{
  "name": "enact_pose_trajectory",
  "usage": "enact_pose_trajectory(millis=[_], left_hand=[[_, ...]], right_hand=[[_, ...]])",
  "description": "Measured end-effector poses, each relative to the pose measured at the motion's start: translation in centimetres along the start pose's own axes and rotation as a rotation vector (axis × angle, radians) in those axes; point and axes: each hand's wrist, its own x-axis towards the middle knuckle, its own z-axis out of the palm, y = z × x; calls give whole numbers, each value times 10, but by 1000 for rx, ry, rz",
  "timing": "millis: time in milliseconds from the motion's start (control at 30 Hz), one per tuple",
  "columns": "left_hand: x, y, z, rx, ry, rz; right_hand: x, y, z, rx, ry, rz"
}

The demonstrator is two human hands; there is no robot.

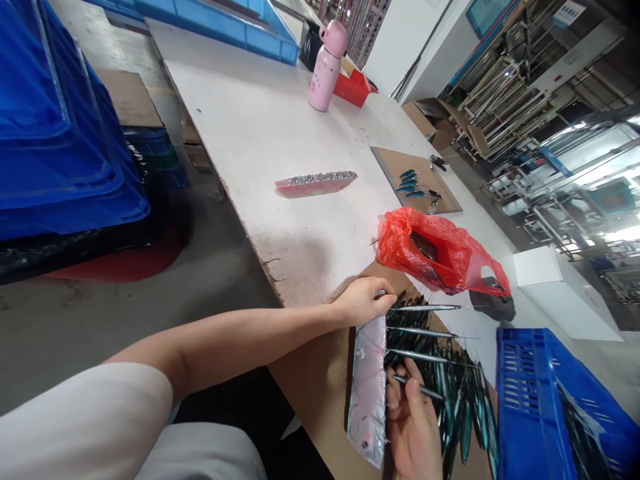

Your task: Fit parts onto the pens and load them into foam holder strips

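My left hand (367, 301) is closed on the upper end of a foil-covered strip (367, 390), which stands at the front edge of the cardboard. Three slim silvery pieces (425, 332) stick out from the strip's right side. Lower down, my right hand (413, 417) pinches a dark slim piece (423, 388) beside the strip. Many dark green, shiny slim pieces (465, 407) lie in a pile on the cardboard (313, 393), to the right of both hands.
Beyond the pile lies a red plastic bag (450, 257). A blue crate (530, 400) stands at right. Another glitter-edged strip (317, 185), a board with small blue pieces (395, 167) and a pink bottle (326, 73) are farther back. Blue bins (65, 133) stand at left.
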Motion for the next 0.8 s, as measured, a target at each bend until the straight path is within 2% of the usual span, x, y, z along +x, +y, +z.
enact_pose_trajectory(millis=[433, 633, 800], left_hand=[[0, 0, 0, 2, 5, 2], [0, 1, 1, 29, 4, 1], [1, -2, 5, 75, 35, 31]], right_hand=[[0, 0, -3, -1, -41, -7], [-3, -9, -3, -145, -63, -134], [-2, -19, 1, -201, -30, -110]])
